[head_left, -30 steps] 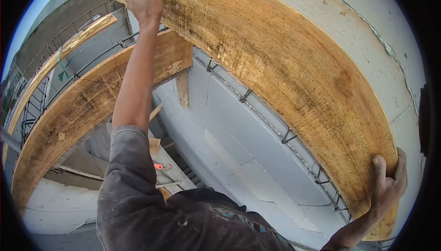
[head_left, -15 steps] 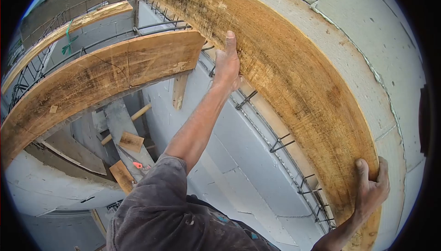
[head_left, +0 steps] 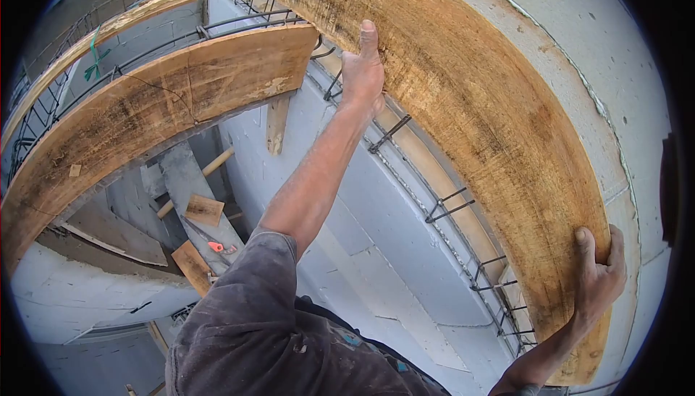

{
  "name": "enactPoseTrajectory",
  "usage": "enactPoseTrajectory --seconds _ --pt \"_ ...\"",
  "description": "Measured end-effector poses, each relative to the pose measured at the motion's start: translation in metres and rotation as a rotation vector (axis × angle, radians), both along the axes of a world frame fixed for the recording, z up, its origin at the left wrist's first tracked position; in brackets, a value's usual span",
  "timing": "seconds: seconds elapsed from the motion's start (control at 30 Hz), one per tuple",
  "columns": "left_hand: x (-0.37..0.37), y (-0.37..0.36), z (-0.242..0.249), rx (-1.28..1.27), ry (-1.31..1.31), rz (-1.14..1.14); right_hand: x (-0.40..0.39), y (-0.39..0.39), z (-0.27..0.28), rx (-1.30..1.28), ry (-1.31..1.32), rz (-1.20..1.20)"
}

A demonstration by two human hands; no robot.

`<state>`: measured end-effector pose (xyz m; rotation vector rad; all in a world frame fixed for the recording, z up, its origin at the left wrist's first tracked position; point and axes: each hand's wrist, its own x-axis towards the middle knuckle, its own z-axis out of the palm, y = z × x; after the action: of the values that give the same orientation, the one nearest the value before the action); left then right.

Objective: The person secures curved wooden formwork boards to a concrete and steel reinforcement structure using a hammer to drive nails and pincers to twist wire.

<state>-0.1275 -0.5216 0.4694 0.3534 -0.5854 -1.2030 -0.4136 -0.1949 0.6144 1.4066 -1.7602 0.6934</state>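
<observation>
A long, stained wooden board [head_left: 478, 121] runs diagonally from the top to the lower right, against the pale block wall. My left hand [head_left: 364, 74] grips its near edge, thumb up on the face, fingers hidden behind it. Lower right, my right hand [head_left: 599, 269] holds the far edge, with the thumb on the face and the fingers curled around the edge. Steel rebar [head_left: 450, 205] sticks out of the wall top beside the board. Another board [head_left: 159, 88] stands on edge at the left, its end near the first board.
Pale block walls [head_left: 376, 237] drop away below. Down at the left lie a grey plank [head_left: 192, 186], small wood pieces [head_left: 205, 209] and an orange-handled tool [head_left: 216, 247]. A timber strip [head_left: 123, 23] and rebar cage stand at the upper left.
The held board's lower part has shifted slightly right, showing a wider gap beside the rebar. My right hand has moved up and right with it; my left hand keeps its grip.
</observation>
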Motion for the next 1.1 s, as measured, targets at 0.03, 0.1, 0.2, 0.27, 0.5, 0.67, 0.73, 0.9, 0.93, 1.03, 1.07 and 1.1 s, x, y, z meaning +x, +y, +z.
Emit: enactPoseTrajectory --seconds 0.03,0.1,0.2,0.27,0.5,0.67,0.73,0.9,0.93,1.03,1.07,1.1 --pt "0.0 0.001 0.001 0.007 -0.011 0.004 0.001 -0.001 0.002 0.011 -0.022 0.01" --pt "-0.002 0.002 0.006 0.019 -0.028 0.01 -0.001 -0.002 0.005 0.013 -0.022 0.011" --pt "-0.006 0.002 0.009 0.03 -0.042 0.007 -0.006 -0.002 0.011 0.011 0.018 -0.006" --pt "-0.005 0.001 0.007 0.026 -0.064 -0.005 -0.006 -0.002 0.015 0.039 0.01 -0.011" --pt "0.02 0.036 0.001 -0.028 -0.324 -0.114 -0.007 -0.001 -0.007 0.012 0.032 -0.008" --pt "0.04 0.047 -0.008 0.088 -0.564 -0.157 -0.014 0.0 0.0 0.051 0.011 -0.041" --pt "0.049 0.049 -0.018 0.126 -0.584 -0.076 -0.022 0.001 0.004 0.062 0.029 -0.053" --pt "0.102 0.022 -0.037 0.055 -0.893 0.532 -0.032 0.003 0.001 0.042 0.102 -0.018" --pt "0.116 0.013 -0.036 0.037 -0.909 0.582 -0.032 0.003 0.0 0.035 0.11 -0.004" --pt "0.142 0.001 -0.034 -0.007 -0.954 0.677 -0.035 0.003 0.0 0.03 0.118 0.003" --pt "0.147 0.0 -0.033 -0.021 -0.976 0.675 -0.039 0.004 -0.001 0.034 0.097 -0.017" --pt "0.152 -0.001 -0.031 -0.036 -1.0 0.671 -0.04 0.005 -0.002 0.039 0.073 -0.039"
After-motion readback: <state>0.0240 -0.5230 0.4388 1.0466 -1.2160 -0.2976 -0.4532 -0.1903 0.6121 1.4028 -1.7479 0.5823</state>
